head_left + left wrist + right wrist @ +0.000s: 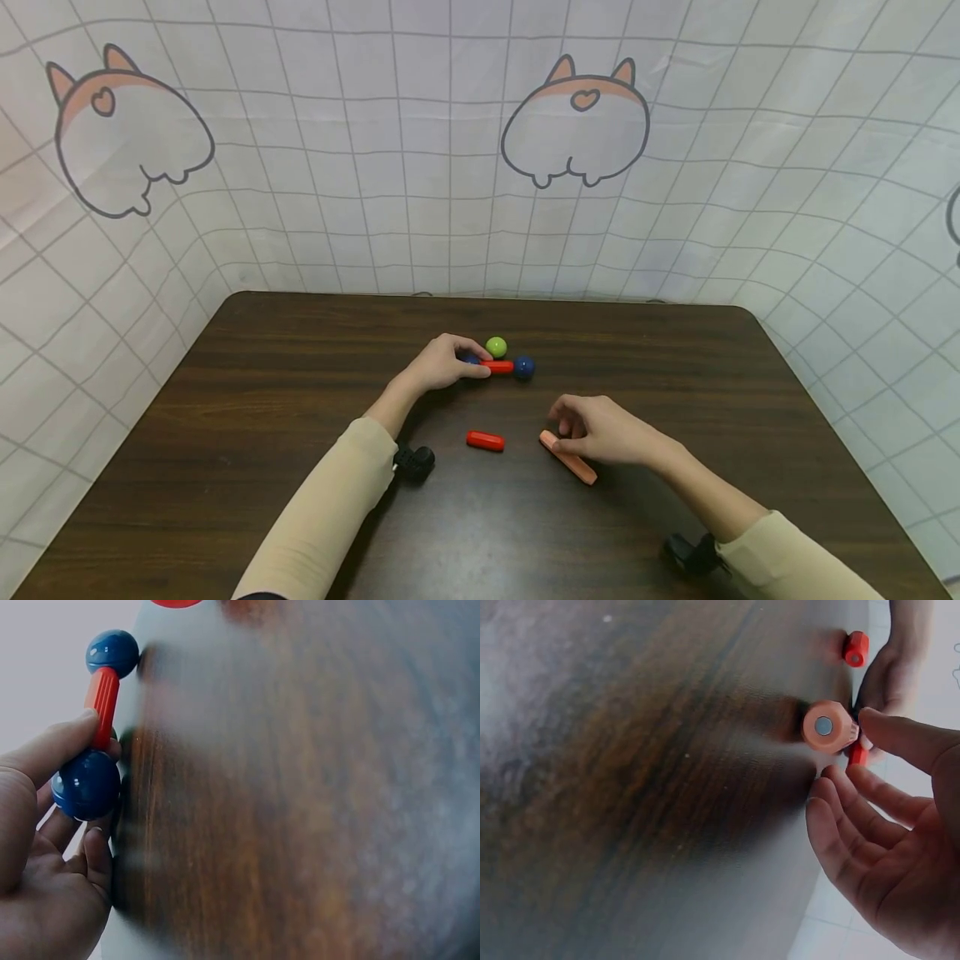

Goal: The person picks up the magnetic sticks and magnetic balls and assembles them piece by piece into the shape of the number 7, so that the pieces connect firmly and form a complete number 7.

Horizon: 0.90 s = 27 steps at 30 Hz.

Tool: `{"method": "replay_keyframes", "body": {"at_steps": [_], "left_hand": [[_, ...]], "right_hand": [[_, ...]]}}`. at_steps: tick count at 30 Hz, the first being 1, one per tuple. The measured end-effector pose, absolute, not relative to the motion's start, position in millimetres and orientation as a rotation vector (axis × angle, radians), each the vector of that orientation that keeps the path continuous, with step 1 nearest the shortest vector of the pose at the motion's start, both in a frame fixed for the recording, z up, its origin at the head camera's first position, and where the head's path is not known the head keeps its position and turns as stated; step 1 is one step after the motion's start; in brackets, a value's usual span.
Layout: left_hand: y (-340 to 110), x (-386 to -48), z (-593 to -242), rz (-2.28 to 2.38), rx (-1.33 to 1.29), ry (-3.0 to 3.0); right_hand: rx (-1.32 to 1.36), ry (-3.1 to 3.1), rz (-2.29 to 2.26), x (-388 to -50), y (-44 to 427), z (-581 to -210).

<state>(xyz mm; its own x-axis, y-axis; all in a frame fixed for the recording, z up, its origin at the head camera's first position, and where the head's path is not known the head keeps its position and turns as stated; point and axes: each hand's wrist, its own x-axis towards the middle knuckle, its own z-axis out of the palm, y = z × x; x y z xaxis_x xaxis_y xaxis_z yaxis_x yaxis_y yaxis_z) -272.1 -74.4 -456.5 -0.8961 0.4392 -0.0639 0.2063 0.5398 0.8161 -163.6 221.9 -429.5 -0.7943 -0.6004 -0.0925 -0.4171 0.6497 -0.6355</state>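
Pinching a blue-ended red rod (498,367), the left hand (441,364) sits at ten o'clock from the right hand (602,431), whose fingers hang loose beside an orange bar (573,463). A red stick (485,441) lies at the bar's nine o'clock.

Dark brown wood-grained desk (165,483) with rounded far corners is reflecting a pale sheen toward the front. White cloth backdrop (412,125) with grey grid lines is hanging beyond it and along both sides, lines waving. Grey-outlined white-and-orange animal drawing (135,146) is showing at left, a second such drawing (576,133) right of centre; a partial grey outline (951,218) is running off the right edge.
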Motion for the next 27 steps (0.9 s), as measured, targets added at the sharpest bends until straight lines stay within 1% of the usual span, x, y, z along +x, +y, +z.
{"method": "replay_keyframes", "body": {"at_steps": [27], "left_hand": [[-72.3, -275.9, -457.2, 1.288, 0.537, 2.524]], "right_hand": [[-0.802, 2.477, -0.89, -167.2, 224.6, -430.2]]}}
